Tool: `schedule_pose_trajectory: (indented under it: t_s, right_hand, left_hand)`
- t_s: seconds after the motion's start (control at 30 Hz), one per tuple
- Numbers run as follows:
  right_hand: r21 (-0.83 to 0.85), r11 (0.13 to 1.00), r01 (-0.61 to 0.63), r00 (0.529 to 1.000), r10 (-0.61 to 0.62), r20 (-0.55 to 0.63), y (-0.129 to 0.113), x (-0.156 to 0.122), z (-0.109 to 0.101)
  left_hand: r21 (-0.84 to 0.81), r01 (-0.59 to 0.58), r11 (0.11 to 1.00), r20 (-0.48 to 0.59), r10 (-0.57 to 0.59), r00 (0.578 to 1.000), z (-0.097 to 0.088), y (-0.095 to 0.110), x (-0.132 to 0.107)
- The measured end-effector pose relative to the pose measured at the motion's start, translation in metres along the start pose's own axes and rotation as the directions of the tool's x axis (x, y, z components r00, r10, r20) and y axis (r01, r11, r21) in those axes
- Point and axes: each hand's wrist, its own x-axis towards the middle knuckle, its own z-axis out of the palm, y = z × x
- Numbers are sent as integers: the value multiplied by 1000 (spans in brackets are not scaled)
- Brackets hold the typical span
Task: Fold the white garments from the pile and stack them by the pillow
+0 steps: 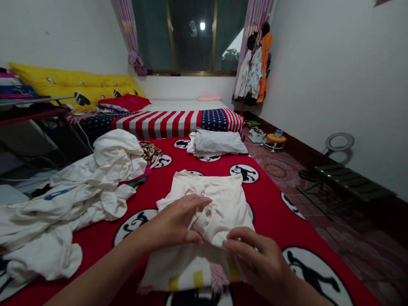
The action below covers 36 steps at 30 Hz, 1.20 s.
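A cream-white garment (219, 199) lies partly folded on the red bed cover (270, 199) in front of me. My left hand (174, 223) rests on its left side, thumb and fingers pinching a fold of the cloth. My right hand (259, 259) grips the garment's near right edge, fingers curled on the fabric. The garment's near hem shows yellow and pink patches (204, 278).
A heap of white clothes (83, 191) fills the bed's left side. A folded white stack (216, 142) lies farther back, before a stars-and-stripes blanket (178, 121). Yellow pillows (73, 85) are at far left. On the floor to the right stands a dark folding rack (347, 180).
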Motion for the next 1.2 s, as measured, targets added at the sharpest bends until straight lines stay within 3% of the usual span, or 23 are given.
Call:
schedule_pose_trajectory:
  t_s: [0.2,0.33,0.5,0.6,0.7,0.8,0.93,1.03,1.1,1.2]
  right_hand:
    - [15,1000,13,999,-12,-52,-5,0,-4]
    - [61,998,-2,992,10,-126,-6,0,-7]
    - [110,988,-105,986,118,-115,-4,-3,-14]
    - [142,968,-207,965,226,-131,-2,-6,-17]
    - [178,959,-220,958,247,-145,1,-7,-17]
    - [200,954,-223,960,250,-124,3,-8,-16]
    - [115,950,-290,955,294,-24,3,-9,-18]
    - [-77,957,-281,959,284,24,0,-1,-21]
    - [-188,949,-253,966,257,-5,-5,10,-19]
    - [-90,931,-353,935,347,-74,-10,32,-12]
  left_hand:
    - [97,-151,984,-117,162,980,1,0,-11]
    - [61,-206,977,-200,214,956,0,-4,-18]
    - [-20,10,1000,-315,-16,949,-10,-2,-30]
    - [-137,144,980,-396,-187,899,-17,-5,-31]
    - [-366,121,923,-506,-307,806,-19,-13,-27]
    - [-512,34,858,-530,-348,773,-17,-19,-21]
    - [-491,-27,871,-562,-292,774,-15,-12,-15]
    - [-323,-47,945,-613,-171,772,-19,3,-6]
    - [-205,-70,976,-621,-74,780,-23,16,5]
    - [-117,-161,980,-597,61,800,-25,35,29]
